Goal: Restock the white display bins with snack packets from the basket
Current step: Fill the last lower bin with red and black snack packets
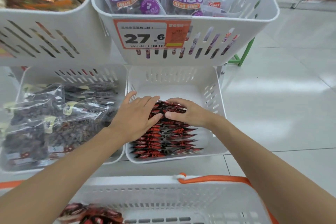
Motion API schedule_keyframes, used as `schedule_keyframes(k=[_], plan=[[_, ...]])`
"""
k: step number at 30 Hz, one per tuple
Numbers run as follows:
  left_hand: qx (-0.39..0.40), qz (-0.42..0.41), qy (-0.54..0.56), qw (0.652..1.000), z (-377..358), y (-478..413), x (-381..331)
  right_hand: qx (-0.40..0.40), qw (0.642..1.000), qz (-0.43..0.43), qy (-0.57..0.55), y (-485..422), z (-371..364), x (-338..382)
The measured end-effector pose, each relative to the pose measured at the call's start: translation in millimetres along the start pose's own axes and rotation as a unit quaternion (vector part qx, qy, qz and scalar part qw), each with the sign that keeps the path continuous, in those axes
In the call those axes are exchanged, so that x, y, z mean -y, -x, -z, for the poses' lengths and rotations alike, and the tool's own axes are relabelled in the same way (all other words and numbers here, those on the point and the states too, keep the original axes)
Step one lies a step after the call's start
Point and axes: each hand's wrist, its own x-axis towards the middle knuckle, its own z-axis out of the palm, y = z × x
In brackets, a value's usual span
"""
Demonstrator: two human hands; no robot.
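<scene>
A row of several red-and-black snack packets (169,140) stands on edge in the lower right white display bin (214,96). My left hand (135,116) lies on the left side of the row's far end, fingers straight and pressing the packets. My right hand (185,112) covers the right side of the same end, with its fingers bent over the packet tops and its thumb against my left fingertips. The far half of that bin is bare. At the bottom stands the white basket (163,200) with an orange handle, holding more red-and-black packets (91,214) in its left corner.
The bin to the left (76,76) holds clear bags of dark dried fruit. Above, a bin with purple packets (245,29) carries a 27.6 price tag (145,36), beside a bin of orange snacks (54,29). White tiled floor (281,96) lies to the right.
</scene>
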Motion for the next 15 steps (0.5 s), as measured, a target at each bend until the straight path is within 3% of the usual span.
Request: schedule_keyframes(k=[5, 9, 13, 15], plan=[[0.031, -0.008, 0.050, 0.998, 8, -4, 2, -0.066, 0.993, -0.037, -0.093, -1, -1, 9], [0.067, 0.009, 0.090, 0.994, 17, -8, -1, -0.060, 0.989, -0.085, -0.101, -2, -3, 14], [0.058, 0.013, 0.102, 0.993, 22, -4, -1, -0.155, 0.986, -0.043, -0.048, -2, -4, 14], [0.032, 0.014, 0.128, 0.991, 26, -2, -3, -0.163, 0.986, -0.040, 0.020, 4, -5, 15]])
